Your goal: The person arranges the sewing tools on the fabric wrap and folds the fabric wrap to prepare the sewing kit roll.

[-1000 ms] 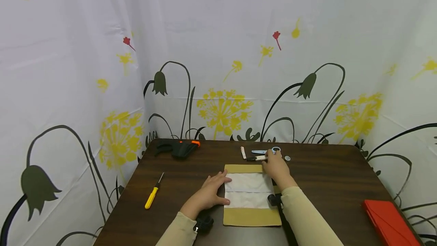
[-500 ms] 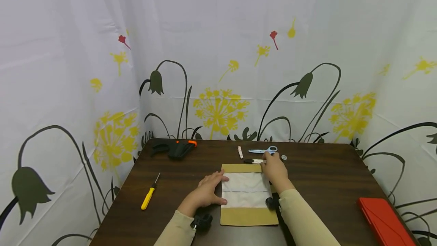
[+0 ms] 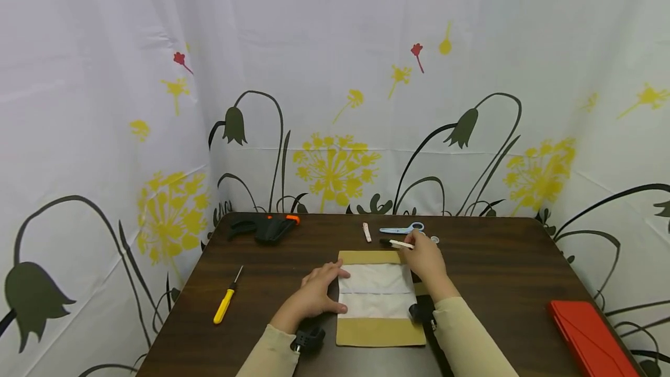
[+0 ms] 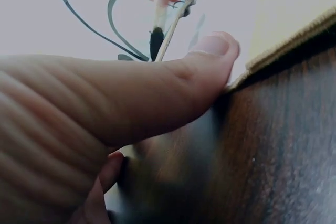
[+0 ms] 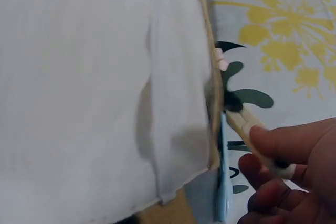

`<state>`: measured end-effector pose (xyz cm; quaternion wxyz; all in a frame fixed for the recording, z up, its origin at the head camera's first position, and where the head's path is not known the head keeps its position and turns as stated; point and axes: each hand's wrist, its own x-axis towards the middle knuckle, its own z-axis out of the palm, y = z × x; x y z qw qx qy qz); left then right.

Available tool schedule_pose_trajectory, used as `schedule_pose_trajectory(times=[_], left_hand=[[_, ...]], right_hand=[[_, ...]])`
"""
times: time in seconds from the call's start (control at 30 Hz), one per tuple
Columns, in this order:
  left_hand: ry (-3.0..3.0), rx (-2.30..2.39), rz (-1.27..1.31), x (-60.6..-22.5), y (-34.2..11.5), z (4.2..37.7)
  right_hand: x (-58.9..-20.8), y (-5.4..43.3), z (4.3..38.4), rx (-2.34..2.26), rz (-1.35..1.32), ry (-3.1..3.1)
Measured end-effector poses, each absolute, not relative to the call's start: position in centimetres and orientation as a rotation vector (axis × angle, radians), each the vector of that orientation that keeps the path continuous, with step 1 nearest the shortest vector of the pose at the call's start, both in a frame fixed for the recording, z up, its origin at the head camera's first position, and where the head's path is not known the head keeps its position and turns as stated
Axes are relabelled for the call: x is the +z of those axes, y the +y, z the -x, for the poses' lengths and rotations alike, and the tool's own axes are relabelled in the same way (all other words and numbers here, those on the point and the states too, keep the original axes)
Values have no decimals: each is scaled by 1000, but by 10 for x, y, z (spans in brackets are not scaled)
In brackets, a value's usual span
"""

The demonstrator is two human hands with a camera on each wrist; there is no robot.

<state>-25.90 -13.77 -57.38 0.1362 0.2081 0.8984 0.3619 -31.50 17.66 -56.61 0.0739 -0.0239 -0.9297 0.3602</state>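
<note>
My right hand (image 3: 425, 258) pinches a slim cream-white, pen-like stick (image 3: 400, 244) with a black end, just past the far right corner of a fabric piece. In the right wrist view, thumb and fingers grip the stick (image 5: 242, 121), its black end pointing away. The fabric piece (image 3: 377, 306) lies flat, mustard at both ends with a white middle and a seam across it. My left hand (image 3: 316, 297) rests at its left edge, fingers and thumb spread apart. In the left wrist view, the left thumb (image 4: 178, 85) lies over the fabric edge.
Light blue scissors (image 3: 398, 230), a small pale stick (image 3: 366, 232) and a small round disc (image 3: 435, 239) lie at the back. A black tool with orange tips (image 3: 268, 228) sits back left, a yellow screwdriver (image 3: 224, 306) at left, a red case (image 3: 591, 336) at right.
The right hand has picked at the cream-white stick behind the fabric and now holds it tilted, its black end turned left. The left hand keeps its place; the head view has shifted slightly.
</note>
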Motion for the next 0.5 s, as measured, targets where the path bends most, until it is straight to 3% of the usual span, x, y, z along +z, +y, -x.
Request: schedule_pose_trajectory(times=[0.5], left_hand=[[2600,1063,-607,-580,-139,262]], right_hand=[[-577,157,299,2316,161,-2024]])
